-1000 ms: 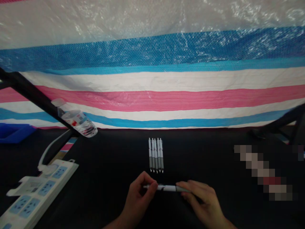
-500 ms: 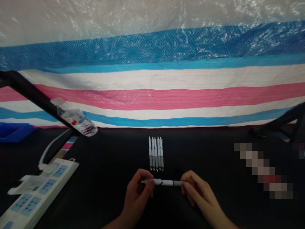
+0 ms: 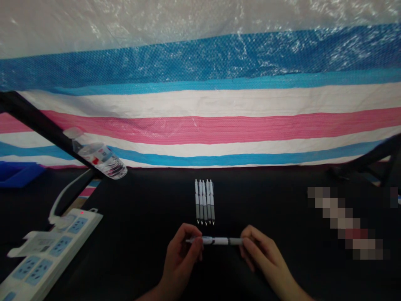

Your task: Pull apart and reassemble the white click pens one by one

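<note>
Head camera near black table [image 3: 266, 200], looking forward and down.

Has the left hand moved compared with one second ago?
Yes, slightly: judged against the row of five pens, the left hand has shifted a little to the left.

I can't see the tip of the white-and-grey click pen [image 3: 221, 241]: the right hand [image 3: 265, 253] covers it, while the left hand's [image 3: 180, 257] thumb hides a stretch near the clicker. The power strip [image 3: 50, 260] and blue tray [image 3: 33, 173] run out of view at left. The bottle label's [image 3: 100, 154] print is too small to read, and a blocky blur [image 3: 344, 223] at right is unidentifiable.
</note>
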`<state>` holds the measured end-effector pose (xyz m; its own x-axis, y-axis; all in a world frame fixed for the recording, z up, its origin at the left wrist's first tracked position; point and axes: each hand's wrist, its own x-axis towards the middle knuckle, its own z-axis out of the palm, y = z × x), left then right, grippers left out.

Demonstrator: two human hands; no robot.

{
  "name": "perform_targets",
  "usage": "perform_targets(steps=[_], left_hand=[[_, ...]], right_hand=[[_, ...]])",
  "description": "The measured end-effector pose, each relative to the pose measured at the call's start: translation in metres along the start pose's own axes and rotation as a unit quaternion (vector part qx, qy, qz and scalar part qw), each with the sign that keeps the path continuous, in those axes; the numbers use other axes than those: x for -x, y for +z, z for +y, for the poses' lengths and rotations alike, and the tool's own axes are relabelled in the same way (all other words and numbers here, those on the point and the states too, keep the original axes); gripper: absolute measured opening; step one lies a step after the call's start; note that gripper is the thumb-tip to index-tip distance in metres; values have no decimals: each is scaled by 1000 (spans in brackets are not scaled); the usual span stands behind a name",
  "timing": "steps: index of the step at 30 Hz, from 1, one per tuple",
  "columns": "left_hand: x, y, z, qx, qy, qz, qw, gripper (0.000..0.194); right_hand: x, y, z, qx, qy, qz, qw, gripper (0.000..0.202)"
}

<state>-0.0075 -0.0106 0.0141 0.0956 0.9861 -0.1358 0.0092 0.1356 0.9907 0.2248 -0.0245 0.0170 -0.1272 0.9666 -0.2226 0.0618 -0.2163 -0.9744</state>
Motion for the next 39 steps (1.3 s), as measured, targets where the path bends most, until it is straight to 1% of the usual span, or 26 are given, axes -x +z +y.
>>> perform_targets(steps=[2,6,8,10,11,13,16,20,22,26,29,31,39], left_hand=[[0,0,0,-1,0,0,1000,41],[0,0,3,9,0,4,1000,42],[0,0,6,11,4,8,1000,41],[0,0,8,14,11,12,1000,40],[0,0,9,16,13,13,1000,40],[0,0,9,16,13,13,1000,40],[0,-2,6,13,14,15,1000,40],[0,-7,-1,14,23,35,999,35],[-1,-10,-5,17,29,56,998,31],[-5,-17,-8,51,46,99,993,24],[-7,-18,-5,71,49,119,989,24],[-8,-17,-3,78,48,122,988,25],[-7,-17,-3,71,35,105,991,26]], right_hand=[[0,0,0,-11,-1,4,1000,58],[1,-2,3,20,11,-5,1000,69],[2,-3,4,10,2,10,1000,62],[2,-2,3,-31,-18,22,999,50],[2,-2,3,-52,-22,21,998,47],[1,-2,3,-72,-14,8,997,47],[1,-1,3,-76,7,-4,997,52],[1,-2,5,-123,5,-7,992,39],[1,-4,6,-159,-9,10,987,34],[2,-7,7,-214,-50,89,972,31],[3,-10,6,-225,-59,132,964,31],[2,-10,5,-224,-58,138,963,31],[3,-8,6,-211,-65,113,969,30]])
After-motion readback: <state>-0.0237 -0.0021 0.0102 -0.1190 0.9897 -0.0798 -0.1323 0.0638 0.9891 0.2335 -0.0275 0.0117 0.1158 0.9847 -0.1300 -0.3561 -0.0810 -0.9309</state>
